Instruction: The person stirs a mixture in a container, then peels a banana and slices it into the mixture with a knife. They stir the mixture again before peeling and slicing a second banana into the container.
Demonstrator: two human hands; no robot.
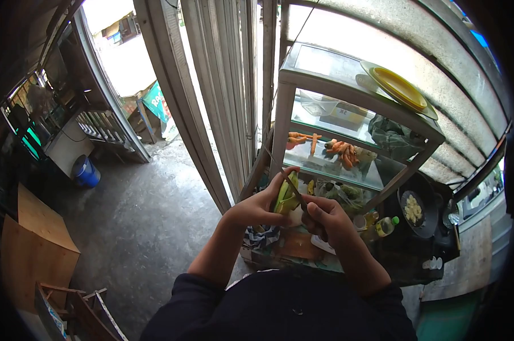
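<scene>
My left hand [261, 206] is wrapped round a green vegetable [287, 193], held up in front of the glass cabinet. In my right hand [323, 216] is a knife [294, 186], its blade lying across the vegetable and pointing up and to the left. Below my hands a brown board [298, 245] lies on the counter. Carrots [345, 153] rest on a shelf inside the cabinet, just beyond my hands.
The glass cabinet [286, 108] has yellow plates [402, 90] on top. Right of my right hand stand a green-capped bottle [385, 227] and a dark pan [426, 220] with pale food. A blue bucket [86, 171] is on the floor at left.
</scene>
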